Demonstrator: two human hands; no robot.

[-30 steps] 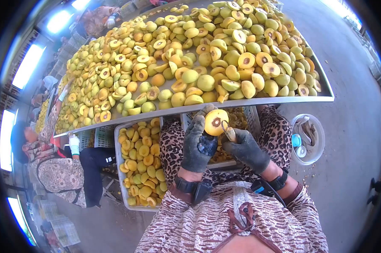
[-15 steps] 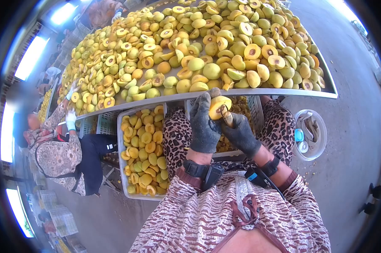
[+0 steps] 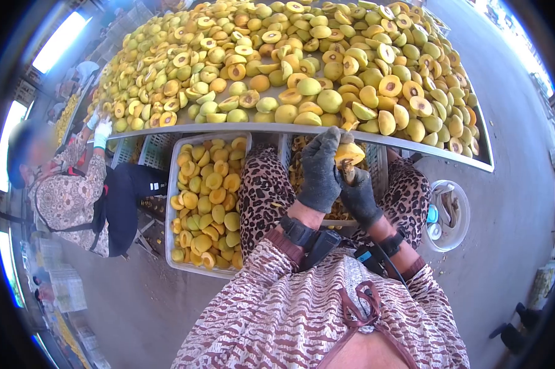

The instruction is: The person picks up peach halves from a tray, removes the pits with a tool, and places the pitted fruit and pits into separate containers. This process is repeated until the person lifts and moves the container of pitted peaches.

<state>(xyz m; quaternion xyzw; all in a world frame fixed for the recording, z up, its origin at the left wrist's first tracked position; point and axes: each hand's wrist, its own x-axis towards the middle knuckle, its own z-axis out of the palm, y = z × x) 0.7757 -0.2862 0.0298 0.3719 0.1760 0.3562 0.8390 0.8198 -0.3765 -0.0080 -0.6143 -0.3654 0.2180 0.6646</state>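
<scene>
My left hand, in a dark glove, is closed around a yellow peach half just below the table's front edge. My right hand, gloved alike, grips a pitting tool by its light-coloured handle. The tool's tip is up against the fruit, largely hidden by the fruit and fingers. Beneath both hands, between my knees, sits a crate with fruit scraps in it. On the table lies a broad heap of halved peaches, many with brown pits showing.
To the left of my legs stands a white bin of peach halves with hollowed centres. A clear bucket holding several items is on the floor at right. A co-worker sits at the left, gloved hands at the table edge.
The peach half has turned so its cut face shows less, and the tool has tilted more upright against it. My view has shifted slightly.
</scene>
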